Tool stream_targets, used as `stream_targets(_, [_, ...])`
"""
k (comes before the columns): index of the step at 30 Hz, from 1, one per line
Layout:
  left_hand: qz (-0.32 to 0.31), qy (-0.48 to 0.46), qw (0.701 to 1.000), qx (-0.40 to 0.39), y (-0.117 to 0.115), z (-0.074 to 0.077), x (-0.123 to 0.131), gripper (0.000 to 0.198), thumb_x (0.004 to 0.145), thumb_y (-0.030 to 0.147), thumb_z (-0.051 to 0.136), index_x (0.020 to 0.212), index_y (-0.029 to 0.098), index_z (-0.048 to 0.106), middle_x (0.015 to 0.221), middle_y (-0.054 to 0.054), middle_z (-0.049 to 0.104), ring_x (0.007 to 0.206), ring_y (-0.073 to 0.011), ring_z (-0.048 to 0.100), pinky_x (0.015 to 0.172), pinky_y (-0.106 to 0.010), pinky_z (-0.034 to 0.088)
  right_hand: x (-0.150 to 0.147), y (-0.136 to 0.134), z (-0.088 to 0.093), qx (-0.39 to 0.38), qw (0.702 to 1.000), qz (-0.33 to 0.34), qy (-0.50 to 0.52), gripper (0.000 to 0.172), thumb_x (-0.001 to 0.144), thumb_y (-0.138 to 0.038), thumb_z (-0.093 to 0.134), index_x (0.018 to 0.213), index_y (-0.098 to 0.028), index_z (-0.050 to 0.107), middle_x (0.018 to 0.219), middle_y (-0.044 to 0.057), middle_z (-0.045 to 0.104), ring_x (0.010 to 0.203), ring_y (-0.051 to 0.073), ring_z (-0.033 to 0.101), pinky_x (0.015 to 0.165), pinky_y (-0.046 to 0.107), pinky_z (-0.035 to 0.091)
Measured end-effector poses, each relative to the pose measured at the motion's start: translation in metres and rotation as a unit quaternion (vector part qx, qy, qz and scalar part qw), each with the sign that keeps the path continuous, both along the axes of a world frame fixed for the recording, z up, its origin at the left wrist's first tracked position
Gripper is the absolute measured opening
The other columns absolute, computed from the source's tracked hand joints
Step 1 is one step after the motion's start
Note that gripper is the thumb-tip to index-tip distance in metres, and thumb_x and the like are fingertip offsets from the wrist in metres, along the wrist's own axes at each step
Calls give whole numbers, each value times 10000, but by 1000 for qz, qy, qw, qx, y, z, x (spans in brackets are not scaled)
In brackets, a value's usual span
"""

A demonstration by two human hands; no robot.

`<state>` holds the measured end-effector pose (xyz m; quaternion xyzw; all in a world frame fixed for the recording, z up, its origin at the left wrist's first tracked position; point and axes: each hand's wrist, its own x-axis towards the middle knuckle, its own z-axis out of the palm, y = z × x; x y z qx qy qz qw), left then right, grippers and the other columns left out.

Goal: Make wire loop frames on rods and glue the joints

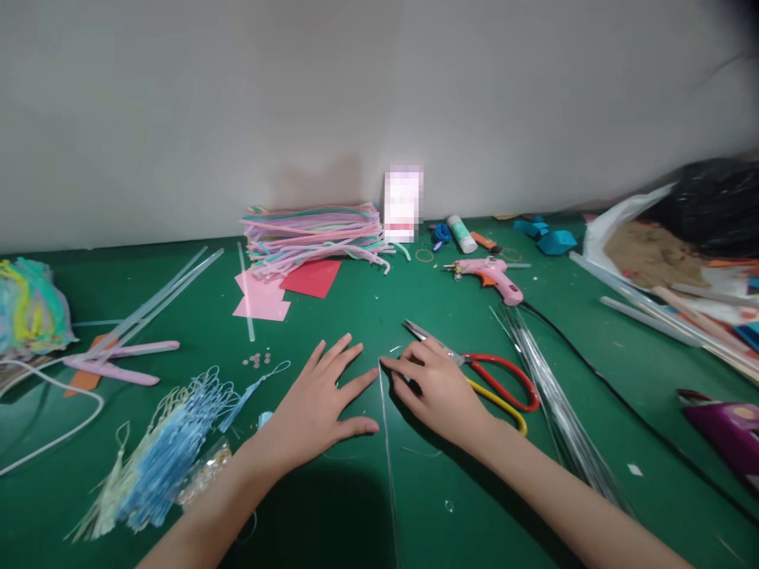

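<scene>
My left hand point(323, 403) lies palm down with its fingers spread, and its index fingertip touches or nearly touches a thin clear strip point(388, 466). That strip runs along the green table from between my hands toward the near edge. My right hand point(439, 387) is bent, its index finger stretched to the strip's far end and its thumb apart below; nothing shows in its grip. Partly hidden behind this hand are scissors point(504, 375) with red and yellow handles. A bundle of clear, shiny strands point(554, 403) lies to the right.
Blue and pale green tassels point(169, 458) and a small bag of beads point(205, 474) lie at left, near a pink flat iron point(118, 365). Pipe cleaners point(314, 233) and red paper point(311, 278) sit behind. A pink glue gun point(492, 276) trails a black cord rightward.
</scene>
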<state>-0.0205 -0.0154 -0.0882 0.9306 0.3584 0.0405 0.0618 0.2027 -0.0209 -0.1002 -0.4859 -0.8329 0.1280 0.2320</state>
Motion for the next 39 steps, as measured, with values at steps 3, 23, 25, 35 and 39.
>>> stream_targets(3, [-1,3,1000,-3,1,0,0,704,855,692,383,1407,261,453,1491,-165,392,1431,-354,206,1092,-619,253,0,0,-2,-1,1000,7,-5,312,907,-172,480,1138,-155,688,843,84,593,838,225,495,826,417,465])
stream_targets(23, [3,6,1000,-19,2,-4,1,736,836,722,365,1425,284,421,1495,-137,393,1432,-355,204,1100,-633,203,0,-1,-8,-1,1000,8,1,337,903,-162,479,1186,-162,662,862,84,591,817,211,511,789,393,475])
stream_targets(25, [3,0,1000,-16,2,-4,1,734,836,717,376,1429,286,413,1491,-134,400,1431,-351,209,1104,-629,201,0,-2,-8,-3,1000,8,2,342,907,-162,474,1197,-165,655,867,88,595,823,215,510,786,393,476])
stream_targets(35, [26,-13,1000,8,1,5,3,651,857,674,397,1327,249,546,1487,-152,401,1432,-351,205,1108,-626,203,-1,-5,-3,-13,1000,0,16,309,909,-158,470,1148,-184,664,867,79,608,843,218,522,793,388,477])
stream_targets(39, [25,-3,1000,1,1,4,5,649,870,662,389,1357,254,516,1499,-162,379,1437,-356,183,1112,-622,189,-1,-5,-4,-8,1000,4,-2,321,911,-168,471,1171,-171,659,881,89,595,837,222,520,785,384,475])
